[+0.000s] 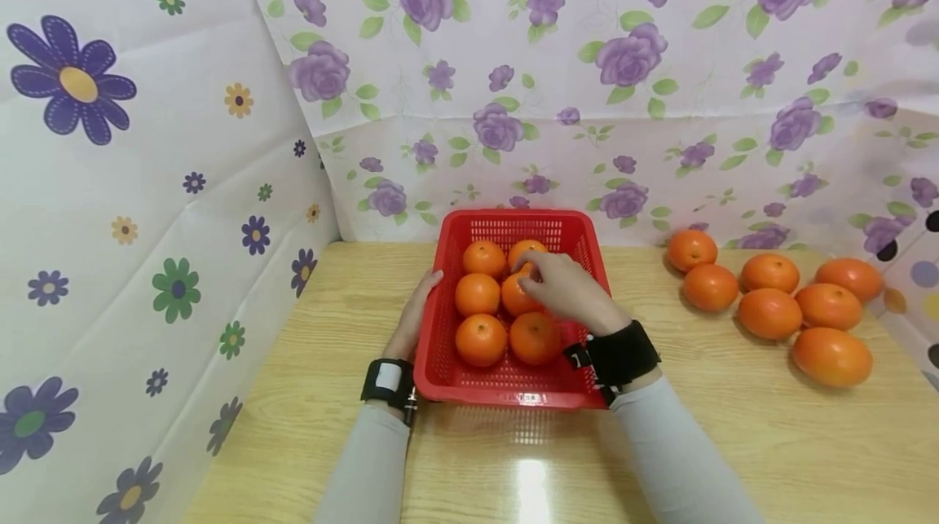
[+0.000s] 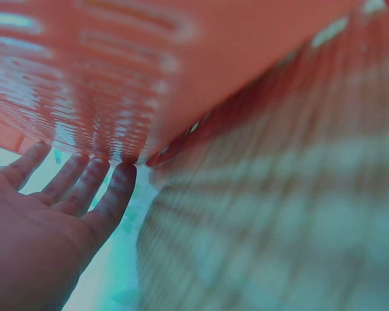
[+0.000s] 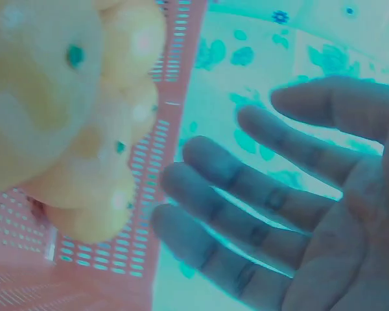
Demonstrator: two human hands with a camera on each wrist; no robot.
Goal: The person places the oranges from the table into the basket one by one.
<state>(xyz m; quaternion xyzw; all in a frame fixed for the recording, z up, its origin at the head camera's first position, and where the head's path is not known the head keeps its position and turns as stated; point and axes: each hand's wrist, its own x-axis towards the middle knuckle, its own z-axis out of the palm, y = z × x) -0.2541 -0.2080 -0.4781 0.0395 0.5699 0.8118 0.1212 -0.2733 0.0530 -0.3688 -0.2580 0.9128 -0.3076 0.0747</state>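
A red plastic basket (image 1: 469, 395) with slotted walls stands on the table and holds several oranges (image 1: 481, 340) in two rows. My left hand (image 1: 414, 314) lies along the basket's left side. Its fingers (image 2: 113, 194) are spread and nearly straight by the slotted wall in the left wrist view. Above the oranges on the right side of the basket is my right hand (image 1: 568, 288), hiding part of an orange (image 1: 516, 296) in the middle. The right wrist view shows its fingers (image 3: 246, 188) apart and slightly bent, with nothing held.
Several more oranges (image 1: 770, 314) lie in a loose group on the wooden table (image 1: 704, 418), to the right of the basket. Behind the table hangs a white cloth (image 1: 469, 43) with purple flowers. Another flowered cloth (image 1: 169, 206) borders the left side.
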